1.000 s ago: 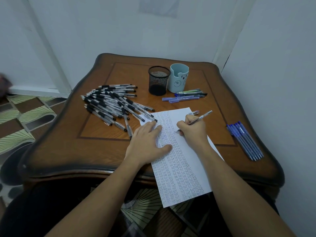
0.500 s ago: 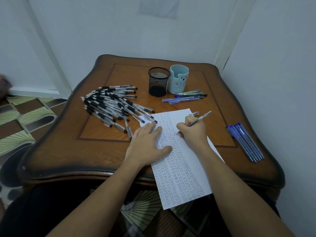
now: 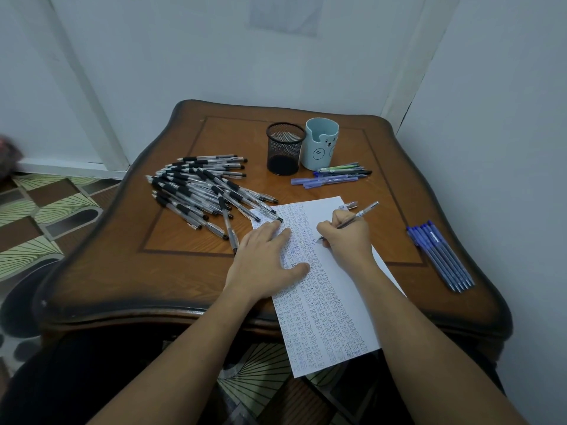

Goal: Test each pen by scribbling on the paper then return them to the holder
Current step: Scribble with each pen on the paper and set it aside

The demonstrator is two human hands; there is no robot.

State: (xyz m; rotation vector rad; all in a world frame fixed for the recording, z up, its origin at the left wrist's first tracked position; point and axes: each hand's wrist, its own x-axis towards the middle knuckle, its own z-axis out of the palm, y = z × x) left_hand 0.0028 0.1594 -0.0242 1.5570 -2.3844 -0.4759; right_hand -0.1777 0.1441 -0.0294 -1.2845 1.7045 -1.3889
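A white sheet of paper [image 3: 325, 308] covered in rows of scribbles lies on the wooden table [image 3: 171, 271], its lower end hanging over the front edge. My left hand [image 3: 264, 259] lies flat on the sheet's left side. My right hand [image 3: 346, 237] grips a clear pen [image 3: 360, 213] with its tip on the paper. A pen cap [image 3: 349, 205] lies just beyond that hand. A black mesh holder [image 3: 284, 152] and a light blue bear cup [image 3: 320, 147] stand at the back, both looking empty.
A big heap of clear pens with black grips [image 3: 202, 191] lies left of the paper. A few coloured pens [image 3: 333, 176] lie in front of the cup. Several blue pens [image 3: 440, 254] lie in a row near the right edge. Walls close in behind and to the right.
My right hand has shifted the pen slightly on the paper while writing. My left hand stays flat on the sheet.
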